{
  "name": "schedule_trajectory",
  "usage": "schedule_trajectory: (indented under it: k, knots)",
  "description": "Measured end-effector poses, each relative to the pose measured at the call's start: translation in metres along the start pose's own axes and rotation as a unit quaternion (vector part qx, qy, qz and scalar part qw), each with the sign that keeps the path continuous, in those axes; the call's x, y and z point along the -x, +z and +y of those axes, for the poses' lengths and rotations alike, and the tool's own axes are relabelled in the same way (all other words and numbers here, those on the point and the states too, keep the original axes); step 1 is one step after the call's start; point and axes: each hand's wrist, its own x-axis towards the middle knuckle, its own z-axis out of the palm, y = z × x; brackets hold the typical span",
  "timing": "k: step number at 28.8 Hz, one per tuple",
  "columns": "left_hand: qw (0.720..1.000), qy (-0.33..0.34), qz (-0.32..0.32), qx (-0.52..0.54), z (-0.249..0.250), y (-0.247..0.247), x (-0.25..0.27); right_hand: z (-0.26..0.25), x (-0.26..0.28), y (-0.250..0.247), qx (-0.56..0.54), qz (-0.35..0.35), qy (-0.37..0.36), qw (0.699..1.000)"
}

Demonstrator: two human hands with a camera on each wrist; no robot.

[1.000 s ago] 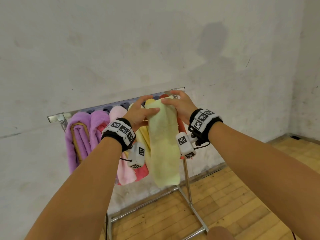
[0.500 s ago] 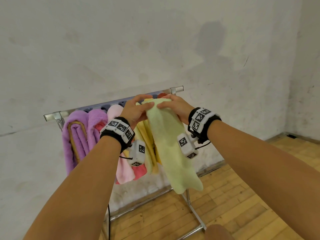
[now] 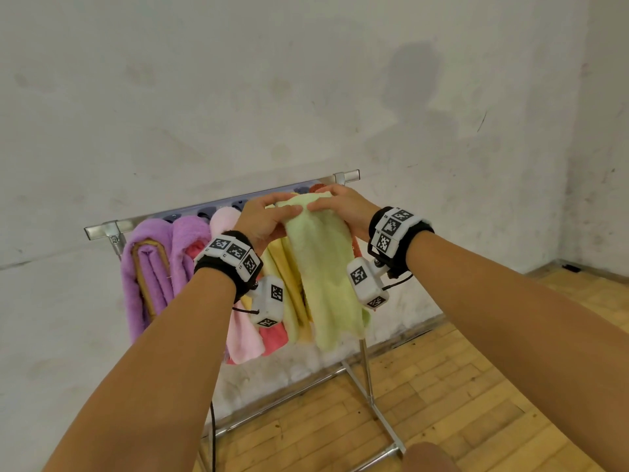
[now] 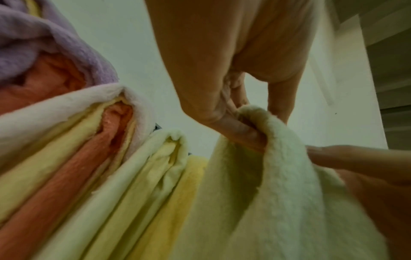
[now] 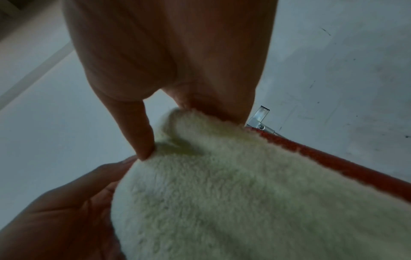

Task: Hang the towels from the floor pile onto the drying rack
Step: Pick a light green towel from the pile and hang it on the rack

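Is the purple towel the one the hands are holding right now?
No, both the left hand and the right hand grip the pale green towel; the purple towel hangs untouched at the rack's left end.

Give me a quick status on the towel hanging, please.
Left hand and right hand both grip pale green towel at rack bar. Red towel close alongside.

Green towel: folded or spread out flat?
Folded: the green towel hangs as a narrow doubled strip, its rounded fold pinched by left hand and right hand.
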Motion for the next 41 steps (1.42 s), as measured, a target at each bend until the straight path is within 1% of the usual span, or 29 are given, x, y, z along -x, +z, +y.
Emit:
schedule_trajectory:
  k: [2, 4, 5, 7, 9, 10, 12, 16, 18, 20, 22, 23, 25, 27, 29, 32, 36, 39, 41]
  knots:
    - [0.999, 0.01, 0.017, 0.032, 0.001, 0.0, -0.002, -0.003, 0.002, 0.0, 0.016, -0.007, -0.013, 1.0]
    - [0.999, 0.004, 0.02, 0.033, 0.002, 0.002, -0.003, -0.007, 0.0, -0.004, 0.015, 0.019, -0.035, 0.999]
    - [1.0, 0.002, 0.013, 0.008, 0.001, 0.002, -0.004, -0.008, -0.002, -0.007, 0.003, 0.034, -0.044, 0.998]
    - [0.996, 0.011, 0.005, -0.092, -0.005, 0.001, -0.009, -0.011, -0.003, -0.011, -0.006, 0.04, -0.047, 0.998]
    - [0.98, 0.033, 0.03, -0.192, -0.009, 0.0, -0.017, -0.01, -0.006, -0.013, 0.03, 0.033, -0.043, 0.998]
    - [0.972, 0.046, 0.051, -0.223, -0.01, 0.001, -0.021, -0.01, -0.006, -0.014, 0.055, 0.033, -0.043, 0.997]
    - [0.962, 0.068, 0.074, -0.253, -0.009, 0.007, -0.028, -0.008, -0.009, -0.018, 0.096, 0.044, -0.047, 0.993]
    - [0.953, 0.112, 0.069, -0.274, -0.004, 0.021, -0.04, -0.008, -0.019, -0.028, 0.141, 0.07, -0.053, 0.986]
    - [0.949, 0.13, 0.079, -0.277, -0.002, 0.028, -0.053, -0.008, -0.025, -0.035, 0.16, 0.066, -0.059, 0.983]
    - [0.941, 0.14, 0.101, -0.292, 0.001, 0.037, -0.067, -0.006, -0.033, -0.041, 0.201, 0.039, -0.063, 0.977]
    - [0.933, 0.148, 0.107, -0.31, 0.003, 0.046, -0.08, -0.004, -0.041, -0.042, 0.249, 0.01, -0.068, 0.966]
    - [0.928, 0.155, 0.107, -0.32, 0.005, 0.05, -0.084, -0.002, -0.045, -0.041, 0.264, 0.014, -0.074, 0.962]
    - [0.92, 0.169, 0.105, -0.338, 0.006, 0.057, -0.097, 0.001, -0.057, -0.041, 0.274, 0.064, -0.092, 0.955]
    - [0.911, 0.178, 0.108, -0.355, 0.006, 0.06, -0.111, 0.001, -0.069, -0.045, 0.292, 0.119, -0.11, 0.943]
    - [0.897, 0.182, 0.116, -0.385, 0.008, 0.059, -0.126, -0.001, -0.08, -0.051, 0.32, 0.145, -0.119, 0.929]
    - [0.87, 0.176, 0.117, -0.445, 0.009, 0.056, -0.142, -0.003, -0.093, -0.063, 0.353, 0.172, -0.122, 0.912]
    - [0.844, 0.177, 0.113, -0.494, 0.005, 0.057, -0.155, -0.002, -0.111, -0.073, 0.399, 0.195, -0.129, 0.887]
    - [0.831, 0.164, 0.117, -0.518, 0.005, 0.058, -0.159, 0.001, -0.122, -0.074, 0.419, 0.197, -0.126, 0.877]
    - [0.826, 0.149, 0.116, -0.531, 0.003, 0.058, -0.162, 0.005, -0.13, -0.073, 0.417, 0.205, -0.123, 0.877]
